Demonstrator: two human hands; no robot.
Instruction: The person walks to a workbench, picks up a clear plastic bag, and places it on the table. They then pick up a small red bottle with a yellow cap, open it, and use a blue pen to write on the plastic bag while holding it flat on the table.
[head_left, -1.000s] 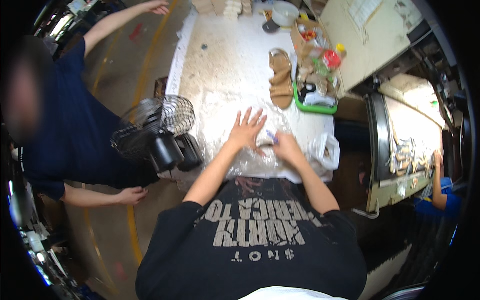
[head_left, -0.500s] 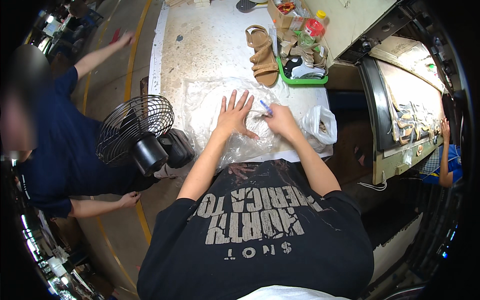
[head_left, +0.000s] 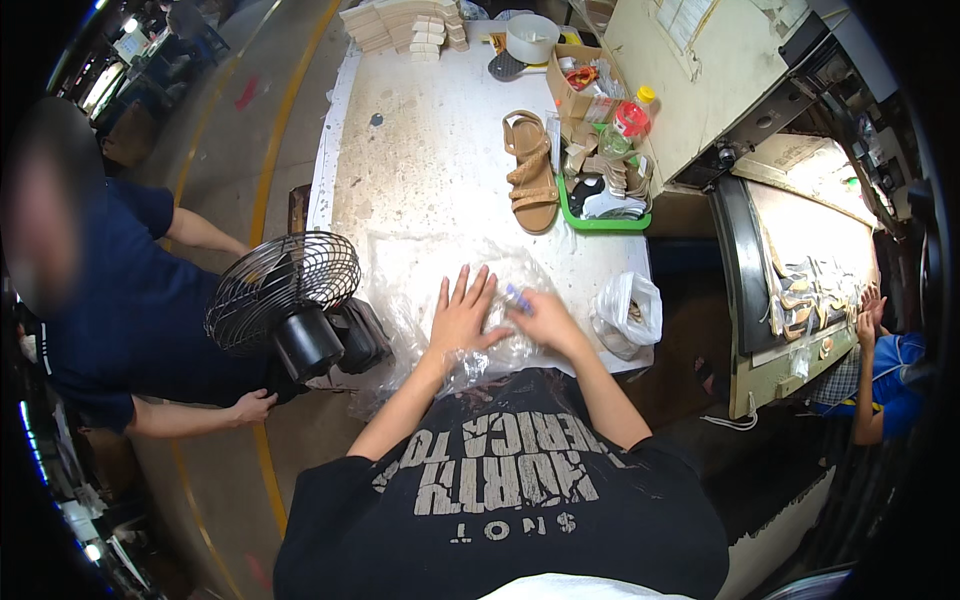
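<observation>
My left hand point(head_left: 461, 312) lies flat with spread fingers on a clear plastic bag point(head_left: 405, 275), near the table's front edge. Whitish contents show through the film, but I cannot make out what they are. Just right of it, my right hand point(head_left: 545, 322) is closed around a slim blue-and-white pen point(head_left: 517, 298). The pen slants over the bag; whether its tip touches the film is hidden.
On the white table point(head_left: 400, 150), a tan strappy sandal point(head_left: 530, 175) stands beside a green basket point(head_left: 605, 224) of cut pieces. A white bag point(head_left: 630, 312) sits right, a black fan point(head_left: 290, 300) left. Co-workers are on both sides.
The view has tilted, so the table sits lower in the picture. My hands stay at the plastic bag, the pen still in the right. The left co-worker's raised arm has come down.
</observation>
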